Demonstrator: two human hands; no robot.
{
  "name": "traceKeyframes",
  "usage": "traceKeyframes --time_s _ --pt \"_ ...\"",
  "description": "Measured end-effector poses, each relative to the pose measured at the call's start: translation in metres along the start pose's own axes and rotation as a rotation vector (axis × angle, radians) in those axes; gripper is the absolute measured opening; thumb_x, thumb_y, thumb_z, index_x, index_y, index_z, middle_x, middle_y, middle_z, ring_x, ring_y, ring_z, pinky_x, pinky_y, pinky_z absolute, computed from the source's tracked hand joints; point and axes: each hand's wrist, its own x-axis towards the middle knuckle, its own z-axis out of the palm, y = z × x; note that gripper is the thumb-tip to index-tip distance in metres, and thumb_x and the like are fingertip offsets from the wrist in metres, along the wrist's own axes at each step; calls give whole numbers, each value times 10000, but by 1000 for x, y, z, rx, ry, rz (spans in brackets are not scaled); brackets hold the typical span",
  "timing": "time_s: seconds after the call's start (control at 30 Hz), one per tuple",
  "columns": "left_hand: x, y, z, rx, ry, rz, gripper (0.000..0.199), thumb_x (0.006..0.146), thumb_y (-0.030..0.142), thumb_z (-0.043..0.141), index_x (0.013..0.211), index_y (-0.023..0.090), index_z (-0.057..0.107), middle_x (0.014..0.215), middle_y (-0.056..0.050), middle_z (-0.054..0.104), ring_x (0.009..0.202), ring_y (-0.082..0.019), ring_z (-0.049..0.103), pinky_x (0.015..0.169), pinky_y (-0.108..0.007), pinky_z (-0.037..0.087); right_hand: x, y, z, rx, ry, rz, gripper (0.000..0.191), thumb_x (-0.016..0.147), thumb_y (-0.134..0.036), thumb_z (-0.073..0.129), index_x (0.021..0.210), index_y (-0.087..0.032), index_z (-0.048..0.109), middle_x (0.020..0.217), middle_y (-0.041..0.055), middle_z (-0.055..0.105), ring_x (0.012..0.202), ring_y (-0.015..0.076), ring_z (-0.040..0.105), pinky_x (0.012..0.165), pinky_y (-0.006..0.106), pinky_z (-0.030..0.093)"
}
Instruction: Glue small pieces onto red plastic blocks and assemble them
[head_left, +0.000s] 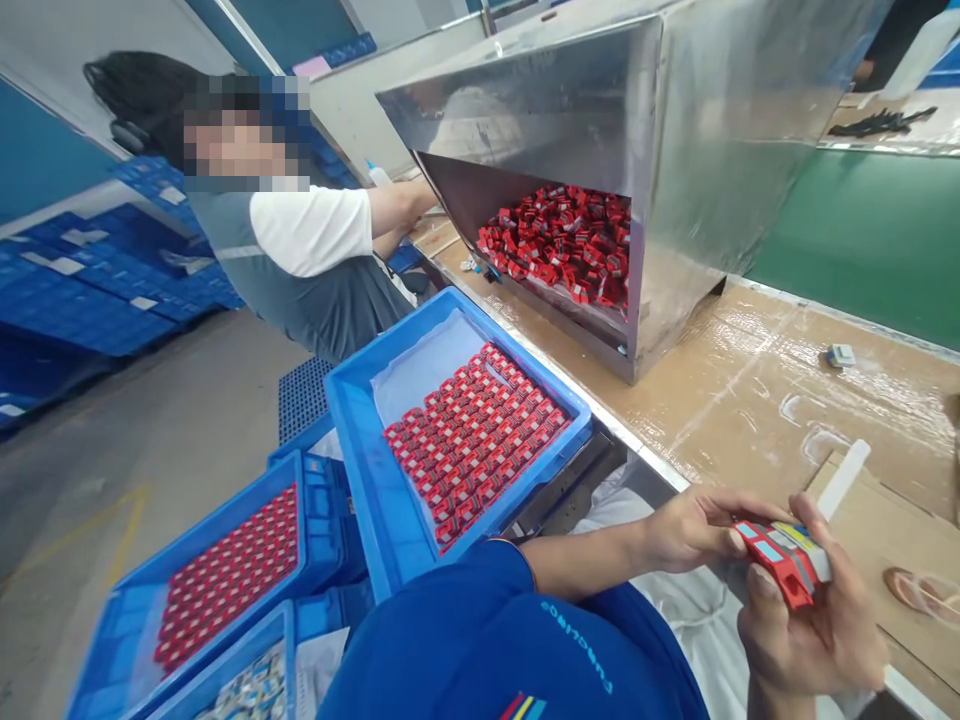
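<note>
Both hands are together at the lower right, around a small red-and-grey plastic piece point(787, 575) with pale blue panels and a yellow-and-white patch. My left hand point(697, 530) pinches its left end between thumb and fingers. From the other side, my right hand point(817, 630) wraps round the piece, its thumb near the red front. Fingers hide part of the piece, so I cannot tell whether it is one part or several together. Just beyond the right fingers, a white flat strip point(844, 480) lies over a cardboard sheet point(892, 540).
A blue tray point(349, 430) with rows of red pieces stands at my left, above another filled tray point(112, 640). A metal hopper point(645, 200) on the bench holds heaped red pieces. A co-worker point(315, 240) sits beyond. A small white-and-blue part point(841, 355) lies on the bench.
</note>
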Motion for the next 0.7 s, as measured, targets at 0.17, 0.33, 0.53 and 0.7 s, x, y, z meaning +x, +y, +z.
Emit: traceKeyframes --time_s 0.17,0.33,0.53,0.7 --pt "-16 23 12 -40 20 -20 689 353 610 1009 944 295 851 993 -90 788 887 -264 770 885 -381 584 4 0 1 -24 -36 -151 622 820 -314 825 1412 -195 677 1354 98 736 1142 363 768 940 517 701" --pt "-30 46 19 -43 83 14 706 416 626 1008 964 221 828 946 -56 783 790 -168 718 812 -285 579 8 -8 5 -87 -154 -200 650 894 -385 772 1486 -184 593 1416 165 694 1227 356 731 939 495 687" --pt "-34 44 5 -16 97 18 627 565 582 979 1081 281 788 977 -4 764 842 -154 707 813 -268 562 19 -20 15 -133 -213 -200 586 958 -381 669 1497 -187 548 1422 168 691 1265 312 717 958 469 677" --pt "-37 42 -3 27 217 -58 610 657 611 908 1121 249 746 1060 -42 752 1065 -236 696 987 -355 550 22 -23 22 -175 -238 -174 543 949 -326 659 1459 -168 560 1407 167 702 1278 281 711 969 409 661"
